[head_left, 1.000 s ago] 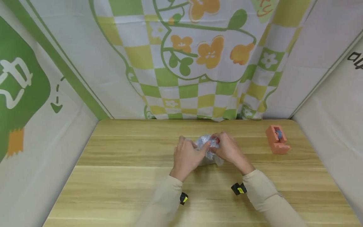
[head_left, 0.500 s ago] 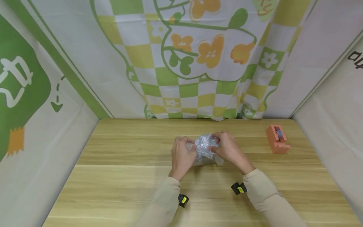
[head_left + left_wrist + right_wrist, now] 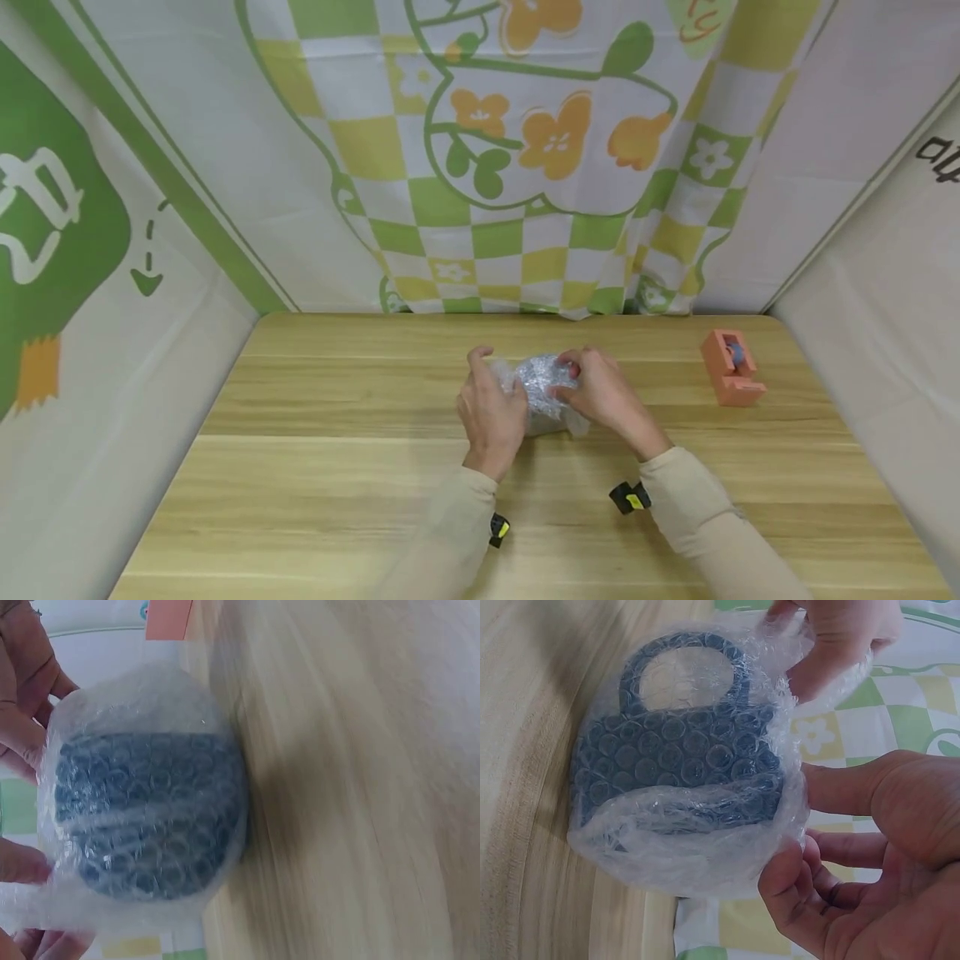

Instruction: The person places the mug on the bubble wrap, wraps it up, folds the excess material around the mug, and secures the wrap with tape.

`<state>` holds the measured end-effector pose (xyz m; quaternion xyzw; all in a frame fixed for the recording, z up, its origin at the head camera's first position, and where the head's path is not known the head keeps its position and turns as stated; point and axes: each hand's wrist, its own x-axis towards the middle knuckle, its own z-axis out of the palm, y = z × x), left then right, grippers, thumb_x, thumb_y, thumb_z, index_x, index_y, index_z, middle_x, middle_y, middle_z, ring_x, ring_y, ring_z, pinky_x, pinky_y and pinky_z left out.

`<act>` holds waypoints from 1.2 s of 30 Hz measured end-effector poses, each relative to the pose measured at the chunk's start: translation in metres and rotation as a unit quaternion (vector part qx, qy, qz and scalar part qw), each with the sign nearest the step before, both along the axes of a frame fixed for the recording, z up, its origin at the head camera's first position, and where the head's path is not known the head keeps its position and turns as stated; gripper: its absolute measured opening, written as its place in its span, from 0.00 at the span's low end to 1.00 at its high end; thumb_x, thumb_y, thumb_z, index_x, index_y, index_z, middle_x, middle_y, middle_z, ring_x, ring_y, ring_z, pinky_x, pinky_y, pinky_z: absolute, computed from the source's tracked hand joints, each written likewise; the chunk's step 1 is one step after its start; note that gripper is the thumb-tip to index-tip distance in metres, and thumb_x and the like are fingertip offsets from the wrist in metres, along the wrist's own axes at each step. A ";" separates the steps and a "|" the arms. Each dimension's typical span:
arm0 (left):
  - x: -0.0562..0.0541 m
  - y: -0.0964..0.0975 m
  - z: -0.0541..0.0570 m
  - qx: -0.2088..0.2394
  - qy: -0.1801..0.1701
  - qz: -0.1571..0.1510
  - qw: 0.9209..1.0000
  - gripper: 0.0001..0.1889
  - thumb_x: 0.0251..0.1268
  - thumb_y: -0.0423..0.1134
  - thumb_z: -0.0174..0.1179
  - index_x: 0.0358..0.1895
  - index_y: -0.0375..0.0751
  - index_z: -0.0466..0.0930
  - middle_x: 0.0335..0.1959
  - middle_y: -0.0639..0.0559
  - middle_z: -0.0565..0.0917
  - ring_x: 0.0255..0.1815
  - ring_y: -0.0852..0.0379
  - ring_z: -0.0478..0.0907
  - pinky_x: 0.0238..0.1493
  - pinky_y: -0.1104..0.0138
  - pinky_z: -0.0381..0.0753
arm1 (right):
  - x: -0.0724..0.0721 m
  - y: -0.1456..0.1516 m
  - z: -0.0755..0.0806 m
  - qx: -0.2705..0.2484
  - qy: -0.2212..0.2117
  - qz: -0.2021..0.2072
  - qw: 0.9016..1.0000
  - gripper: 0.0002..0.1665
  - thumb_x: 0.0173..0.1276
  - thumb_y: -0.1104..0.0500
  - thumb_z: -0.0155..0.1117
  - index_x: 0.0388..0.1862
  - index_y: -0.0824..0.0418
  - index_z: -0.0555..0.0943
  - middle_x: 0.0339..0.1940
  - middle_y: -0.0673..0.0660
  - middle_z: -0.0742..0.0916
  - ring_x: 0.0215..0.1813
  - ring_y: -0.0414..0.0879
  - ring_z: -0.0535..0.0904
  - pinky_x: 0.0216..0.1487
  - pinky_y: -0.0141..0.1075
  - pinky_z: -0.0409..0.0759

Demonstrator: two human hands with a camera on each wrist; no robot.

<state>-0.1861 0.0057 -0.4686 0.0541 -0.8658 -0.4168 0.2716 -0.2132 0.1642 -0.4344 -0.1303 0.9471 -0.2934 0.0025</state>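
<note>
My right hand (image 3: 603, 393) pinched the bubble-wrapped bundle (image 3: 542, 387) on the table (image 3: 315, 500) while my left hand (image 3: 491, 417), fingers loosely spread, merely thumbed its left side, so a slackening pinch could have sprung the wrap loose.

The head view looks forward and steeply down from above, far enough back to take in both rear corners of the table (image 3: 300, 500), the curtain (image 3: 555, 242) and the parcel (image 3: 542, 390). The two wrist views sit low and close to the parcel, facing the curtain, each turned sideways in opposite directions. All three share the parcel; head and left wrist also share the tape dispenser (image 3: 731, 371).
</note>
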 end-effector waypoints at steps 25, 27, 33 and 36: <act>0.022 0.010 0.000 -0.067 0.054 -0.135 0.987 0.15 0.69 0.35 0.59 0.54 0.34 0.86 0.50 0.43 0.88 0.46 0.44 0.85 0.47 0.52 0.83 | -0.006 0.020 -0.002 -0.162 -0.075 0.066 0.982 0.21 0.64 0.70 0.70 0.55 0.77 0.81 0.34 0.61 0.84 0.30 0.47 0.80 0.28 0.33 0.82; 0.023 0.010 0.000 -0.071 0.051 -0.145 0.986 0.16 0.70 0.35 0.59 0.56 0.33 0.85 0.52 0.42 0.87 0.47 0.43 0.84 0.49 0.52 0.82 | -0.009 0.026 -0.001 -0.184 -0.111 0.083 0.973 0.24 0.64 0.73 0.67 0.59 0.78 0.79 0.37 0.63 0.84 0.34 0.49 0.80 0.29 0.33 0.82; 0.024 0.011 0.000 -0.107 0.030 -0.171 0.979 0.19 0.69 0.41 0.60 0.56 0.31 0.84 0.57 0.39 0.84 0.53 0.40 0.79 0.55 0.52 0.80 | -0.014 0.035 -0.006 -0.209 -0.144 0.094 0.963 0.29 0.60 0.73 0.70 0.62 0.77 0.77 0.40 0.63 0.83 0.38 0.50 0.77 0.31 0.31 0.79; 0.024 0.011 0.000 -0.119 0.019 -0.182 0.976 0.22 0.70 0.47 0.60 0.55 0.31 0.85 0.58 0.39 0.84 0.54 0.42 0.76 0.55 0.54 0.79 | -0.014 0.035 -0.010 -0.224 -0.148 0.089 0.959 0.28 0.59 0.74 0.68 0.61 0.76 0.78 0.39 0.62 0.82 0.37 0.49 0.77 0.32 0.30 0.78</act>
